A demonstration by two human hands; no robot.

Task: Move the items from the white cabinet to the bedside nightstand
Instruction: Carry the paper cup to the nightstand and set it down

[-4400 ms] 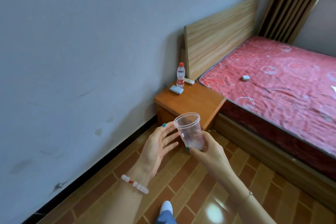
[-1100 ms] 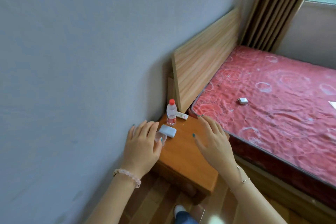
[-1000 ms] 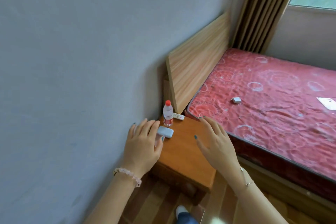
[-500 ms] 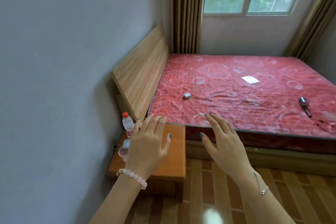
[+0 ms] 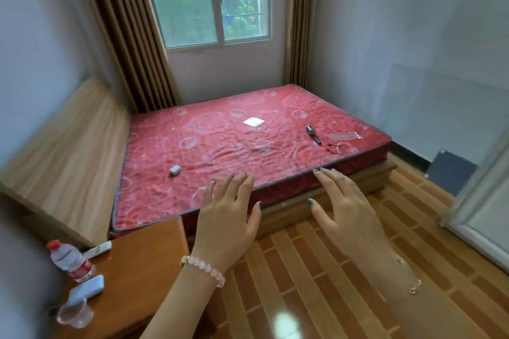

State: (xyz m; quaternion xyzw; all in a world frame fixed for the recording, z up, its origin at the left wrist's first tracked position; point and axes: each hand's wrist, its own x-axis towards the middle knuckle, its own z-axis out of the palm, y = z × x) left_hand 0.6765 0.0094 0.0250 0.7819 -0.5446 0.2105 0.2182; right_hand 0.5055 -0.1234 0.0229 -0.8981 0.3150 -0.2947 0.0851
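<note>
The wooden nightstand (image 5: 143, 270) fills the lower left. On it stand a clear plastic cup (image 5: 75, 316) near the wall, a pale blue flat case (image 5: 87, 289), a water bottle (image 5: 69, 259) with a red cap, and a small white remote (image 5: 97, 249). My left hand (image 5: 226, 215) hovers open above the nightstand's right edge and holds nothing. My right hand (image 5: 345, 208) is open too, fingers spread, over the floor beside the bed. A white panel (image 5: 479, 209) at the right edge may be the cabinet; I cannot tell.
A bed with a red mattress (image 5: 234, 151) fills the middle, with a wooden headboard (image 5: 68, 157) on the left. On the mattress lie a small grey box (image 5: 175, 170), a white card (image 5: 253, 121), a metal tool (image 5: 313, 134) and a clear wrapper (image 5: 344, 136). The floor (image 5: 316, 283) is brown tile.
The cup has gone from my hands to the nightstand. Both hands have let go and lifted away, and my view has swung right, from the nightstand toward the bed and the window.
</note>
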